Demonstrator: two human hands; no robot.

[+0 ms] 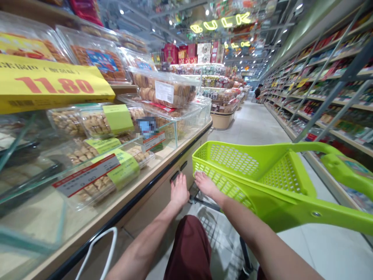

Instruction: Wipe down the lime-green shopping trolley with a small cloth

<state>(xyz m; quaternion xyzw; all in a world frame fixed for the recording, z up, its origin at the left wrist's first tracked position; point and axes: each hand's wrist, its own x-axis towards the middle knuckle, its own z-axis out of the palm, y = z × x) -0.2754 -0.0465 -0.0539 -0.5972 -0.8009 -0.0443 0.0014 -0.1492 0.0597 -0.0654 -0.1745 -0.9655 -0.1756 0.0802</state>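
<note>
Ahead of my knee, my left hand point(180, 190) reaches toward the cabinet front point(148, 206) below the display shelf. Its fingers are stretched out, close to a dark recessed handle point(175, 177); whether they touch it I cannot tell. My right hand point(206, 183) is just to the right, palm down with its fingers extended. It lies beside the near front corner of a bright green shopping cart basket point(282, 198); contact with the basket is unclear. Neither hand visibly holds anything.
On the left, a glass-edged display holds clear boxes of baked snacks point(166, 91) under a yellow price sign point(55, 83). A white curved bar point(113, 241) stands near my left arm. Stocked shelves point(326, 85) line the right side, and a distant person point(257, 91) is in the aisle.
</note>
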